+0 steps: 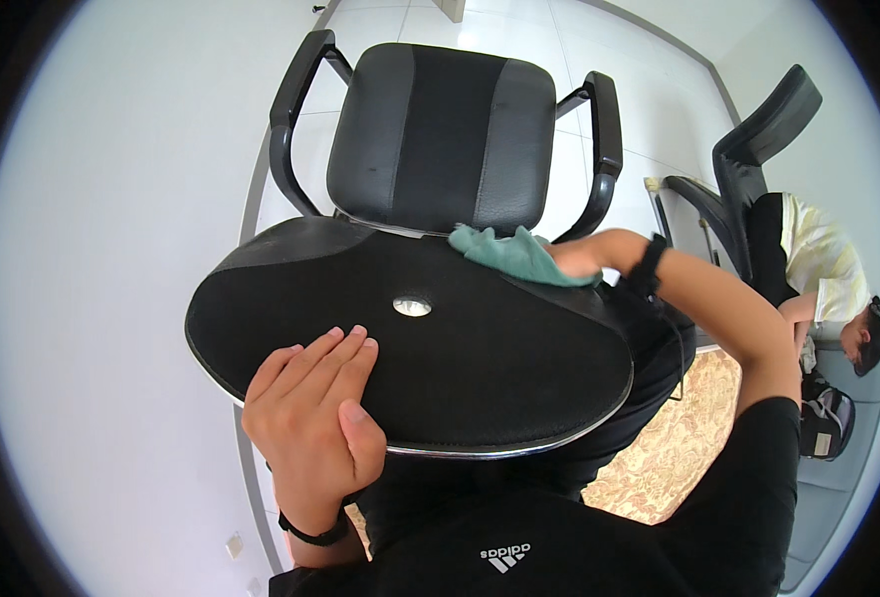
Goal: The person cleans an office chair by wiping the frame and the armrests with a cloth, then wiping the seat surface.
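Observation:
A black office armchair stands before me, its backrest point(484, 358) nearest me and its padded seat point(447, 134) beyond. My left hand point(313, 410) lies flat on the left part of the backrest, fingers close together, with nothing visible in it. A green cloth point(518, 254) is held by my right hand point(578, 257) against the far right edge of the backrest, near where it meets the seat. The cloth hides most of the right fingers. A shiny oval metal piece point(412, 306) sits in the middle of the backrest.
Armrests point(608, 127) rise on both sides of the seat. A white wall point(126, 261) runs along the left. At the right, a person point(828, 261) bends near another black chair point(738, 157), with a backpack point(828, 422) on a grey sofa point(820, 507). Patterned material point(671, 448) lies below my right arm.

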The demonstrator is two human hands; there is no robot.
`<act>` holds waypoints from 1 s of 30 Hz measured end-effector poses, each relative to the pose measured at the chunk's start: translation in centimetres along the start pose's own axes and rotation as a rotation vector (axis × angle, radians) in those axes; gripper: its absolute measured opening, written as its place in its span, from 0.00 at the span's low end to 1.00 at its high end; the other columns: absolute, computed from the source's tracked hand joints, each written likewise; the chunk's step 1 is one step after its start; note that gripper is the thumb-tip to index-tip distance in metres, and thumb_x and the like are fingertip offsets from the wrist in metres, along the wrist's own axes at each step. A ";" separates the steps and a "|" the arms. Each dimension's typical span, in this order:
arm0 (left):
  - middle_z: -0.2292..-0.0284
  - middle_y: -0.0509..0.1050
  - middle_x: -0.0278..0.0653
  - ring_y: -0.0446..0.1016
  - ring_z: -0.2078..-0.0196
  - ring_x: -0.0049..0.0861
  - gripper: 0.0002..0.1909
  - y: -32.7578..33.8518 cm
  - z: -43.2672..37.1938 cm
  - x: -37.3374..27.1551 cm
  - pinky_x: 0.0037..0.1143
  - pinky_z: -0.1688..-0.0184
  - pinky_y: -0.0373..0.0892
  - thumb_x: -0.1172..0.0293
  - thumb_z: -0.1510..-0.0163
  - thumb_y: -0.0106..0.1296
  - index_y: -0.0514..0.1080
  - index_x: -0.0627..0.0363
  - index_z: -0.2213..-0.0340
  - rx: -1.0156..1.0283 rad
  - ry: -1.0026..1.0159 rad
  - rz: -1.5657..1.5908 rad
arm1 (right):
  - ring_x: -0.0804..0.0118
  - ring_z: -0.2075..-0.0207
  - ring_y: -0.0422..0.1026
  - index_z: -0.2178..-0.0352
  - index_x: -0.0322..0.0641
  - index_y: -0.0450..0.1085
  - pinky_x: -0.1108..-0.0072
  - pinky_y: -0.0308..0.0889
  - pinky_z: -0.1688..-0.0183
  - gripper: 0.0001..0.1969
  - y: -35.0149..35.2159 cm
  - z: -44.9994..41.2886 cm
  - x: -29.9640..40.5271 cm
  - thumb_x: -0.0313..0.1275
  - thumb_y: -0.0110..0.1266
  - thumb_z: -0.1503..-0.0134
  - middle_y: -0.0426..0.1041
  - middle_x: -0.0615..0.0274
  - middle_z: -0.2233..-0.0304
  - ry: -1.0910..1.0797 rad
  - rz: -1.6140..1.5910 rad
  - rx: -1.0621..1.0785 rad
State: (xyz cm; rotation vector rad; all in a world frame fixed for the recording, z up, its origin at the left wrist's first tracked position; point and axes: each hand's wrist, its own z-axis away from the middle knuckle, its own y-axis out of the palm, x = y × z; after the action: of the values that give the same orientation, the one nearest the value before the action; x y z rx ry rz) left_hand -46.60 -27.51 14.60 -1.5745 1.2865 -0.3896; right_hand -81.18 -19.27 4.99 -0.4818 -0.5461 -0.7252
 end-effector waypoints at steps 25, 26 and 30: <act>0.75 0.67 0.34 0.66 0.74 0.28 0.12 0.4 1.1 0.5 0.27 0.70 0.62 0.61 0.53 0.40 0.68 0.53 0.78 -0.038 0.018 0.017 | 0.47 0.31 0.27 0.35 0.33 0.24 0.63 0.30 0.32 0.46 0.4 -5.6 9.6 0.52 0.38 0.38 0.21 0.42 0.32 -0.084 0.250 0.256; 0.74 0.68 0.34 0.67 0.73 0.28 0.11 0.3 1.1 0.6 0.28 0.69 0.63 0.61 0.55 0.41 0.68 0.53 0.78 -0.038 0.031 0.024 | 0.47 0.31 0.27 0.35 0.33 0.23 0.63 0.31 0.32 0.46 1.0 -5.3 8.9 0.51 0.38 0.38 0.21 0.42 0.32 -0.044 0.284 0.222; 0.74 0.68 0.34 0.67 0.73 0.28 0.11 0.3 1.3 1.2 0.28 0.69 0.63 0.61 0.55 0.41 0.69 0.53 0.77 -0.043 0.020 0.032 | 0.45 0.31 0.27 0.35 0.33 0.33 0.60 0.32 0.32 0.43 4.0 -0.8 11.2 0.49 0.41 0.39 0.25 0.41 0.32 -0.205 0.195 0.082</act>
State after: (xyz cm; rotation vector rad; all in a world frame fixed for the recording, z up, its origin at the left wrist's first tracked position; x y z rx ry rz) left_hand -45.34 -27.93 13.39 -1.5879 1.3421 -0.3606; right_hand -71.08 -22.54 10.33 -0.5281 -0.7077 -0.4681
